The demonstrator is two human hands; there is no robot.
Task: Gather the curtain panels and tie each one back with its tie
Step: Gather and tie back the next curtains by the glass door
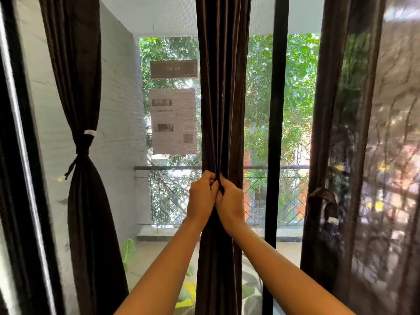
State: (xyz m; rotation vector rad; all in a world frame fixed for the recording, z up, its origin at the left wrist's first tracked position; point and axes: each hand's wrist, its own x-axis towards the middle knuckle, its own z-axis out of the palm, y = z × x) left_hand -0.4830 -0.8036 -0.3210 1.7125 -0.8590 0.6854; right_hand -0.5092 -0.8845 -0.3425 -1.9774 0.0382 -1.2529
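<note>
Left hand (201,197) and right hand (230,202) pinch middle curtain (223,98); tied curtain (84,201) left, post (276,133) right

Window frame (276,110) w/ 3 dark curtains hanging in front.
L curtain (75,64) cinched mid-height by L tie (81,151); ctr curtain (222,87) bunched narrow, just L of the frame; R curtain (341,133) loose, R tie (325,200) dangling on it. Balcony floor (159,251) beyond the glass carries leafy plants (129,248).
</note>
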